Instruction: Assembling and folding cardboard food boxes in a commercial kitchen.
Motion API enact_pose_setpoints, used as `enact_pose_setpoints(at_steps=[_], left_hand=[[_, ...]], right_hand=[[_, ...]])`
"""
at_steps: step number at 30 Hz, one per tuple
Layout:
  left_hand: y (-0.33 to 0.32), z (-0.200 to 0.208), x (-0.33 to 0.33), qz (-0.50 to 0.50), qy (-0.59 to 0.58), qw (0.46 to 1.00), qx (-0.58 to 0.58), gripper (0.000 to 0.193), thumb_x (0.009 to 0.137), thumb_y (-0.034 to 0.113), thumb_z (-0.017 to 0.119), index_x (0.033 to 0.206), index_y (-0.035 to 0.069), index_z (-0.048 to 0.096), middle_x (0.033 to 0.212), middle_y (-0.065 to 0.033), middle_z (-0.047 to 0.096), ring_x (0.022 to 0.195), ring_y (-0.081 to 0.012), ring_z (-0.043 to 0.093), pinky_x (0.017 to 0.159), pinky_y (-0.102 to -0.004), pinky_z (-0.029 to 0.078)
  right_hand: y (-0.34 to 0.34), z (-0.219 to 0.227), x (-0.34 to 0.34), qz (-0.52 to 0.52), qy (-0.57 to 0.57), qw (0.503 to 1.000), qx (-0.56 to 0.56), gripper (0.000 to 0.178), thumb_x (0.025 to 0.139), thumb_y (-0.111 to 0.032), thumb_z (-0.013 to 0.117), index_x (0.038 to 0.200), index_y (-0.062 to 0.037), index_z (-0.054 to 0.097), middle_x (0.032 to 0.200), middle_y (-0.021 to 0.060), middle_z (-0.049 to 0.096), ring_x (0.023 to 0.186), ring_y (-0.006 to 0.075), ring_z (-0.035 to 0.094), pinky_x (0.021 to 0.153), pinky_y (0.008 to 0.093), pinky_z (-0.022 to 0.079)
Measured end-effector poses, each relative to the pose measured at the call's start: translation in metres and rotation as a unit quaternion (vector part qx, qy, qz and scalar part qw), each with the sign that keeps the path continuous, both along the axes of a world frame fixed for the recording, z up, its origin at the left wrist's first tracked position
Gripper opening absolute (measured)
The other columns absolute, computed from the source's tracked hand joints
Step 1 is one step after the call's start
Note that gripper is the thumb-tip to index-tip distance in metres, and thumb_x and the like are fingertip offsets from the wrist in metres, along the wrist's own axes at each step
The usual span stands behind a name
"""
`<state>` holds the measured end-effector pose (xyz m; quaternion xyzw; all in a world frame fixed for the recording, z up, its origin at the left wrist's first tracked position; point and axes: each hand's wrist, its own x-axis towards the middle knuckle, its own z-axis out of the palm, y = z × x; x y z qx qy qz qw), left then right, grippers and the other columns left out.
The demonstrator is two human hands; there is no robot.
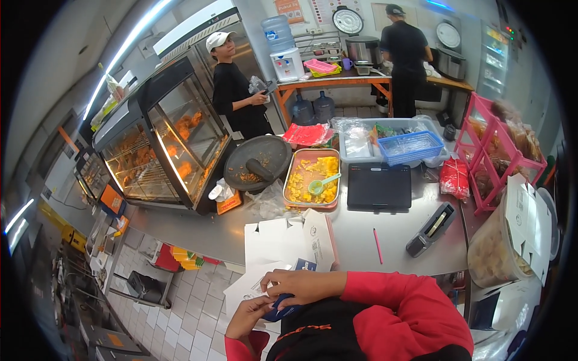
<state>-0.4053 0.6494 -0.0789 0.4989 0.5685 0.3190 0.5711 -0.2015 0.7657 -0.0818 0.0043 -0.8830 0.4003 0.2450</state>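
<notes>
Close to my body, both hands hold a partly folded white and dark blue cardboard box point(245, 287). My left hand point(245, 316) pinches its blue part from the left. My right hand point(301, 285) reaches across from the right, fingers bent over the same blue part beside the left fingertips. Just beyond, another white cardboard box point(277, 239), with cut flaps, lies on the steel table. To its right are a pink pen point(377, 245) and a dark grey stapler point(430, 230). Part of the held cardboard is hidden behind my fingers.
On the steel table point(223, 234) stand a tray of yellow food point(297, 174) with a green spoon, a stone mortar point(241, 162), a black tablet-like device point(379, 186) and a blue basket point(411, 148). A glass food warmer point(162, 138) is left; two people work beyond.
</notes>
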Motion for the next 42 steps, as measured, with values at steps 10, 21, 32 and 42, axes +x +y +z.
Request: enact_pose_setpoints(at_steps=[10, 21, 32, 42], left_hand=[[-0.018, 0.06, -0.014, -0.087, 0.092, 0.973, 0.192, 0.042, 0.09, 0.015, 0.06, 0.128, 0.001, 0.049, 0.109, -0.0108, 0.064, 0.108, -0.0199, 0.059, 0.102, -0.0346, 0.036], [0.027, 0.111, 0.047, 0.049, 0.319, 0.84, 0.436, 0.019, 0.071, 0.003, 0.074, 0.087, 0.003, 0.063, 0.089, -0.0076, 0.051, 0.079, -0.0231, 0.053, 0.071, -0.0335, 0.043], [0.024, 0.116, 0.07, 0.058, 0.256, 0.859, 0.44, 0.026, 0.074, -0.003, 0.071, 0.099, 0.003, 0.065, 0.091, -0.0081, 0.057, 0.075, -0.0185, 0.062, 0.064, -0.0288, 0.051], [0.037, 0.066, 0.071, 0.236, 0.202, 0.793, 0.523, 0.042, 0.084, 0.009, 0.067, 0.121, -0.003, 0.052, 0.119, -0.0163, 0.058, 0.112, -0.0288, 0.055, 0.096, -0.0371, 0.041]], right_hand=[[0.008, 0.033, 0.018, -0.08, -0.05, 0.985, -0.142, 0.048, 0.091, -0.042, 0.058, 0.068, 0.0, 0.058, 0.051, 0.0107, 0.047, 0.048, 0.0189, 0.044, 0.051, 0.0351, 0.039], [0.036, 0.086, 0.032, -0.089, 0.04, 0.992, -0.084, 0.04, 0.085, -0.02, 0.069, 0.057, -0.0014, 0.046, 0.052, 0.0081, 0.037, 0.05, 0.0194, 0.036, 0.052, 0.0338, 0.031], [0.034, 0.107, 0.05, -0.054, 0.077, 0.995, -0.02, 0.043, 0.078, -0.013, 0.074, 0.053, -0.0044, 0.041, 0.051, 0.0058, 0.034, 0.049, 0.0206, 0.036, 0.056, 0.0315, 0.03], [0.012, 0.098, 0.028, -0.255, 0.197, 0.911, 0.257, 0.038, 0.077, -0.018, 0.074, 0.052, -0.01, 0.047, 0.052, 0.002, 0.041, 0.048, 0.0183, 0.043, 0.05, 0.0319, 0.033]])
